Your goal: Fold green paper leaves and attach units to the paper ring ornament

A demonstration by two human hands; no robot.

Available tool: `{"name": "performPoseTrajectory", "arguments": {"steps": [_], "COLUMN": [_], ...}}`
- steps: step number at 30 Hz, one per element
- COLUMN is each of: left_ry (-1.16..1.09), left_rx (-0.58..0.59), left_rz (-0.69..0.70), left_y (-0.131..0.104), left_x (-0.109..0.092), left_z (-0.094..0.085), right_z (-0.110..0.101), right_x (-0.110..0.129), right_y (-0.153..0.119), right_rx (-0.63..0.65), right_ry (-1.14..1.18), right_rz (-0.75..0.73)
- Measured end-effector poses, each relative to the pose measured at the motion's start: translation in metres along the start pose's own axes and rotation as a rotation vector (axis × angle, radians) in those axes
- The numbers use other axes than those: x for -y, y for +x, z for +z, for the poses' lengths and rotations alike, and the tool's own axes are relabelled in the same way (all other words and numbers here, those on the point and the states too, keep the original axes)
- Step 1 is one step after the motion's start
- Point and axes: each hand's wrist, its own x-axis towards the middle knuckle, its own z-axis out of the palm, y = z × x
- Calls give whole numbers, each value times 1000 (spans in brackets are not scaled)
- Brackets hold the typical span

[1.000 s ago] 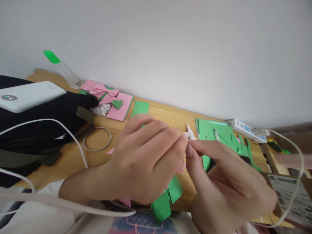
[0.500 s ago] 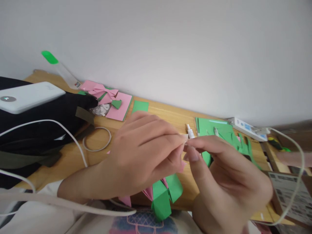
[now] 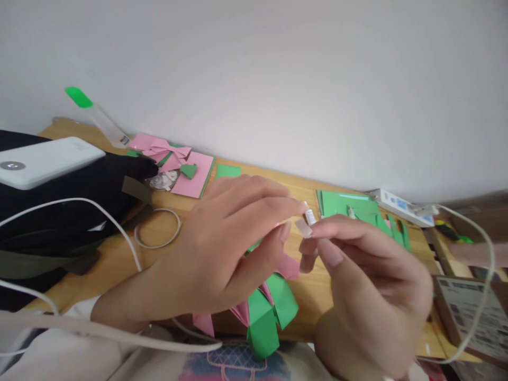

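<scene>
1 white slip (image 3: 304, 228), held in the right grip (image 3: 369, 280), juts edge-out near the parted left grip (image 3: 222, 243).

The lone head view looks forward and down, close above and behind the fingers (image 3: 345, 228), toward the wall (image 3: 262, 84) beyond.

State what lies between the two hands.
In the head view, a small whitish strip touching the right hand, with a white tube beyond it.

No words or numbers can be read: the print on the small white tube (image 3: 310, 216) and the large white label (image 3: 466, 312) at right is too blurred.
</scene>
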Motion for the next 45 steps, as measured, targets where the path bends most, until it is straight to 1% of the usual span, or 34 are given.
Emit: {"name": "performPoseTrajectory", "arguments": {"steps": [2, 3, 5, 7, 10, 12, 14, 17, 20, 23, 25, 29, 33, 37, 41, 45], "left_ry": [-1, -3, -12, -29, -16, 29, 92, 219, 340, 388, 390, 351, 183, -8, -62, -101], "left_rx": [13, 2, -68, -142, -183, -183, -195, -242, -286, -312, -305, -272, -265, -185, -129, -103], "left_rz": [10, 16, 59, 112, 93, 60, 56, 127, 223, 293, 291, 197, 134, 51, 44, 55], "left_y": [0, 0, 1, 2, 3, 3, 3, 1, 0, -2, -3, 0, 2, 2, 2, 2], "left_x": [2, 3, 5, 5, 3, 0, -2, 0, 6, 9, 8, 3, 0, 0, 2, 4], "left_z": [1, 3, 6, 9, 10, 10, 10, 10, 10, 9, 8, 7, 8, 10, 12, 11], "right_z": [-2, -3, -5, -5, -5, -4, -3, -3, -2, 1, 2, 1, -2, -1, 1, 2], "right_x": [-1, -2, -1, 0, 1, 0, -1, -4, -6, -7, -6, -6, -6, -10, -12, -11], "right_y": [2, 3, 5, 7, 9, 9, 8, 7, 6, 4, 3, 2, 5, 5, 3, 2], "right_rx": [53, 90, 139, 150, 161, 162, 156, 157, 142, 109, 84, 81, 136, 171, 129, 93], "right_ry": [103, 158, 261, 353, 457, 492, 486, 426, 352, 285, 253, 272, 413, 483, 422, 368], "right_rz": [55, 92, 178, 247, 305, 316, 318, 293, 218, 166, 157, 162, 192, 198, 181, 177]}}
